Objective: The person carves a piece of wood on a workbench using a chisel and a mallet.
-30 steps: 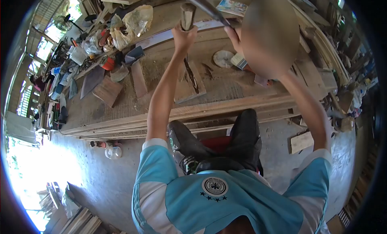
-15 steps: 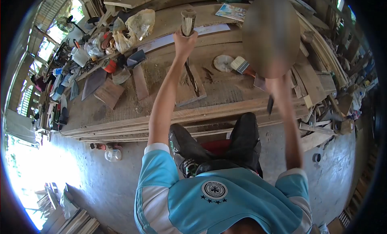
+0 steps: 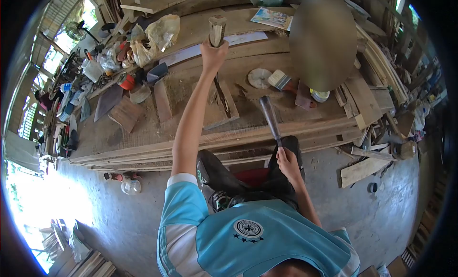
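My left hand (image 3: 213,56) is wrapped round the upper part of a chisel (image 3: 217,31) with a pale, worn wooden handle. Its long dark shank runs down behind my forearm toward a small wooden board (image 3: 219,110) on the bench; I cannot make out whether the tip touches the wood. Over my lap, my right hand (image 3: 289,165) grips the thin end of a dark club-shaped bar (image 3: 270,117), thick end pointing up and away from me. The bar is apart from the chisel.
A paintbrush (image 3: 280,80) lies beside a pale round disc (image 3: 261,78) on the plank-topped bench (image 3: 167,138). Right of them stands a small tin (image 3: 319,95). Wood offcuts (image 3: 126,114), an orange-red container (image 3: 127,81) and plastic bags (image 3: 163,31) lie left. A blurred oval hides the upper right.
My right hand has come down and inward from the right side of the bench to above my lap, bringing the bar into clear view. My left hand keeps its hold on the chisel.
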`<state>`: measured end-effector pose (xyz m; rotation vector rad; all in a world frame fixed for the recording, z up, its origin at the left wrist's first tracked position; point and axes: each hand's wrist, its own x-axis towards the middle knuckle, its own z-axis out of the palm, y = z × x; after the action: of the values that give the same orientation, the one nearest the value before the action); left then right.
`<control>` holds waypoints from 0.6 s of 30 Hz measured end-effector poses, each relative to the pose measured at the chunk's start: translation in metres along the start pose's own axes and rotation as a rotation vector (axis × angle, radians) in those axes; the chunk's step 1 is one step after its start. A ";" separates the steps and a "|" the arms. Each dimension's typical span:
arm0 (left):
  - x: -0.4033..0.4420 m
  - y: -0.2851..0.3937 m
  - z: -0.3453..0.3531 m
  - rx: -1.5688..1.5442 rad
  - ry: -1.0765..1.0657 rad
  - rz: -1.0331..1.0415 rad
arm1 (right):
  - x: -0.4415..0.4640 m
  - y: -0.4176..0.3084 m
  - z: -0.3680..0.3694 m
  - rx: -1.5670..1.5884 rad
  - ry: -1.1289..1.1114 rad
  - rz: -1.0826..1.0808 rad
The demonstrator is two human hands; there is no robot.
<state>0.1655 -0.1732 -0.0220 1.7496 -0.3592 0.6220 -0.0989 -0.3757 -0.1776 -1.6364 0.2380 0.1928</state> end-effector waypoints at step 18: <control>-0.006 0.007 0.003 0.042 0.108 -0.050 | -0.015 -0.088 0.010 0.964 -0.613 -0.553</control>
<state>0.1577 -0.1781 -0.0208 1.7512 -0.2286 0.6897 -0.0893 -0.3590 -0.0901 -0.5856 -0.5270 0.1140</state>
